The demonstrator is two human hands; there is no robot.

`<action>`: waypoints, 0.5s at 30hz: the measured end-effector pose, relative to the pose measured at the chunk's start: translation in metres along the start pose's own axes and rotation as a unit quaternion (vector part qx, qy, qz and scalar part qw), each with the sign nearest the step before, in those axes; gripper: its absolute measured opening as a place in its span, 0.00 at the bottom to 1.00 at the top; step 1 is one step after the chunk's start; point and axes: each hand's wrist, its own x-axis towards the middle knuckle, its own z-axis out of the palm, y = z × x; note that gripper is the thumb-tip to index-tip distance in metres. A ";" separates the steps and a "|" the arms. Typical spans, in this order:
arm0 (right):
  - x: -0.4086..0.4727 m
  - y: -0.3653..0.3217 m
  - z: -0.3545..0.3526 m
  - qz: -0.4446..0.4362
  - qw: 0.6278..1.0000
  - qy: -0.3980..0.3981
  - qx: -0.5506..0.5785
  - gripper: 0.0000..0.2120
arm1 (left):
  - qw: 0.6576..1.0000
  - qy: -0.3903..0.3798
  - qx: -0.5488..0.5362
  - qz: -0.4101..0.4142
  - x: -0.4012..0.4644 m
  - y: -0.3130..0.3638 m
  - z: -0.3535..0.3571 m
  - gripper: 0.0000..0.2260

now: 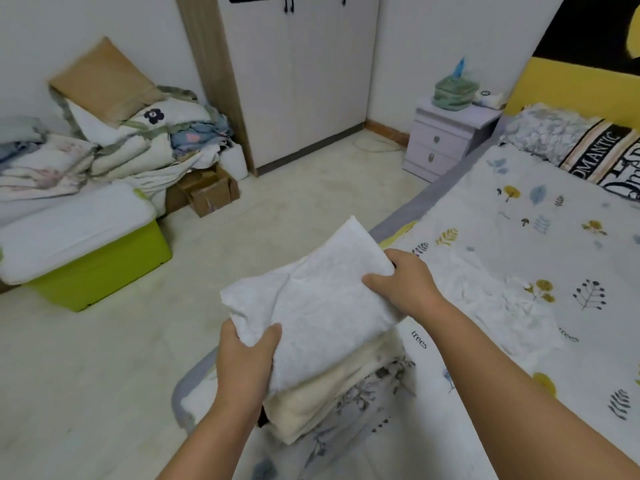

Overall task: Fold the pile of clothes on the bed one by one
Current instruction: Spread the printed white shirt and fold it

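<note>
A folded white garment (318, 299) is held over the bed's near corner. My left hand (247, 358) grips its near left corner, thumb on top. My right hand (403, 282) grips its right edge, thumb on top and fingers underneath. Directly below it lies a stack of folded clothes: a cream piece (322, 400) on top of a grey floral piece (374, 389). A crumpled white garment (485, 292) lies loose on the bed (519, 209) to the right of my right hand.
The bed has a leaf-print sheet and a pillow (588, 147) at its head. A purple nightstand (446, 136) stands beside it. On the floor to the left are a green storage bin (100, 268), cardboard boxes (207, 192) and heaped bedding (114, 140). A white wardrobe (304, 71) stands behind.
</note>
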 end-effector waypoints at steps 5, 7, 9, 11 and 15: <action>0.041 0.003 0.055 0.039 0.989 -0.069 -0.128 0.08 | 0.994 0.023 -0.017 -0.109 0.021 -0.023 -0.001 0.25; 0.046 0.012 0.074 0.055 0.977 -0.079 -0.191 0.10 | 0.992 0.012 -0.008 -0.124 0.028 -0.029 -0.004 0.24; 0.047 0.018 0.082 0.053 0.977 -0.025 -0.205 0.04 | 0.993 0.001 0.018 -0.118 0.032 -0.032 -0.006 0.23; 0.049 0.021 0.085 0.042 0.982 0.058 -0.176 0.07 | 0.992 0.026 0.084 -0.085 0.034 -0.032 -0.008 0.27; 0.038 0.016 0.092 0.001 0.960 0.136 -0.245 0.27 | 0.923 0.124 0.327 0.161 0.036 -0.023 -0.013 0.39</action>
